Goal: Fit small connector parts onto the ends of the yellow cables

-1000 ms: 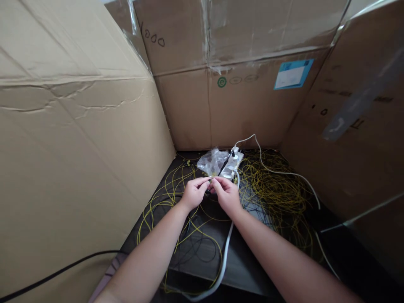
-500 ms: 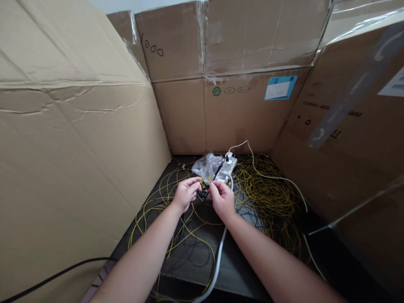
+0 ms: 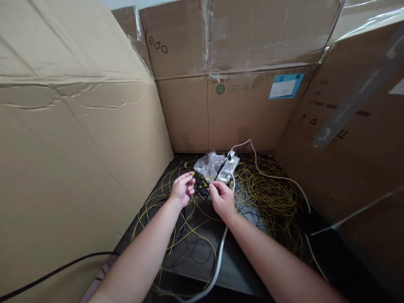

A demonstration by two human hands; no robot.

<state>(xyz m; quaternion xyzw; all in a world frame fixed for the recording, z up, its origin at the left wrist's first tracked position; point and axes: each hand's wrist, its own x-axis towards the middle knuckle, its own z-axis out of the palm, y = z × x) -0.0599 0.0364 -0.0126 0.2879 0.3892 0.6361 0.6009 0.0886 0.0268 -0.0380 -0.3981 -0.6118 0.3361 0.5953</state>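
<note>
Fingers hide whatever the right hand [image 3: 223,200] may have in its closed pinch, just in front of the power strip [image 3: 234,163], so I cannot tell whether it grips anything. Small yellow-and-black pieces [image 3: 201,190] in front and left of the strip are too small to name. A crumpled clear plastic bag [image 3: 208,165] lies just left of the strip, a tangle of yellow wires [image 3: 268,185] spreads to its right, and a cardboard box [image 3: 186,113] stands behind it. A thick white cable [image 3: 219,256] runs forward from the strip, partly covered by the right wrist. Front-left of the strip, the left hand [image 3: 181,190] pinches a tiny yellow piece [image 3: 192,174] between thumb and forefinger, other fingers curled.
</note>
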